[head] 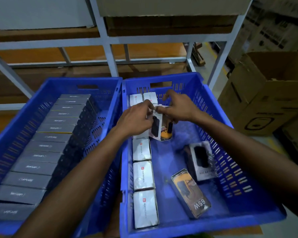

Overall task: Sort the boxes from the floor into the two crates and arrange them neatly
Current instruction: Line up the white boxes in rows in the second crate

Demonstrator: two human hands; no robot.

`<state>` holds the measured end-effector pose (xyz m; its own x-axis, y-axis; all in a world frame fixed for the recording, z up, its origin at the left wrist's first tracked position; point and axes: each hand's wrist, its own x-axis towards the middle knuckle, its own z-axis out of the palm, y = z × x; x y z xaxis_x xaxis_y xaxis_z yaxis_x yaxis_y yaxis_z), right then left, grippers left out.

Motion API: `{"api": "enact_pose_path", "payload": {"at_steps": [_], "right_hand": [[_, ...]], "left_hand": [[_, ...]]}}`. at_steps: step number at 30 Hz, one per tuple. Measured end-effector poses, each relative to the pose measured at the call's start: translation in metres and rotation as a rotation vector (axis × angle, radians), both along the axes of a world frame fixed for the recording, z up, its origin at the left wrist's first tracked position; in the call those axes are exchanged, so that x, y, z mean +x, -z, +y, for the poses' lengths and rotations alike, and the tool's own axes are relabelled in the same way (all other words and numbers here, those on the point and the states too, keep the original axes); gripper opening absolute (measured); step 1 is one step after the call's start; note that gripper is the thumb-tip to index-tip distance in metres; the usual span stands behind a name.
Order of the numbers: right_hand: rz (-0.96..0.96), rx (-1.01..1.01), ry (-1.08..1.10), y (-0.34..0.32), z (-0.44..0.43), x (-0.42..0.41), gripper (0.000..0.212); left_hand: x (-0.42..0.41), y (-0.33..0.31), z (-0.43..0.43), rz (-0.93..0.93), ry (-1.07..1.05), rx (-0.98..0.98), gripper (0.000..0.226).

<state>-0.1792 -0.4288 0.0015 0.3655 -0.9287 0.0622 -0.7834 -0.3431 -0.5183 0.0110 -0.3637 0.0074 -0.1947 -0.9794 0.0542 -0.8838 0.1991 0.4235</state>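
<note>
White box upright; long axis vertical; left hand, right hand both pinching its top

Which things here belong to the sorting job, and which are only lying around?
Job: left crate, right crate, grey boxes, white boxes, held box, loose 65W box, loose black-print box.
Lying around: metal rack, brown cartons.
</note>
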Motion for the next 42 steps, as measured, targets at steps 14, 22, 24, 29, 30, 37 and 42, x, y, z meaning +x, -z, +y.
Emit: {"api": "enact_pose_path", "payload": {"at_steps": [14,22,24,29,30,37,42], "right_hand": [[-0.043,-0.082,0.117,0.008,0.013,0.012,0.046],[-0.117,-0.022,0.157,0.025,0.024,0.028,0.043],[-0.119,0.109,0.098,0.03,0.023,0.031,0.038],[-0.261,0.398,0.064,0.048,0.02,0.022,0.041],[-0.303,0.4,0.09,0.052,0.019,0.02,0.041],[-0.509,0.41,0.261,0.064,0.018,0.024,0.032],[-0.304,0.324,0.16,0.055,0.012,0.021,0.043]], "left_hand": [[-0.004,0.008,-0.005,-0.22,-0.023,-0.02,0.046],[-0.006,0.005,-0.004,-0.177,-0.075,-0.066,0.059],[-0.006,0.005,-0.005,-0.261,-0.072,-0.042,0.064],[-0.01,0.01,-0.007,-0.583,0.038,0.041,0.047],[-0.01,0.01,-0.007,-0.587,0.051,0.037,0.045],[-0.035,0.005,0.009,-0.61,0.195,0.026,0.029],[-0.037,0.003,0.01,-0.705,0.153,0.056,0.036]]}}
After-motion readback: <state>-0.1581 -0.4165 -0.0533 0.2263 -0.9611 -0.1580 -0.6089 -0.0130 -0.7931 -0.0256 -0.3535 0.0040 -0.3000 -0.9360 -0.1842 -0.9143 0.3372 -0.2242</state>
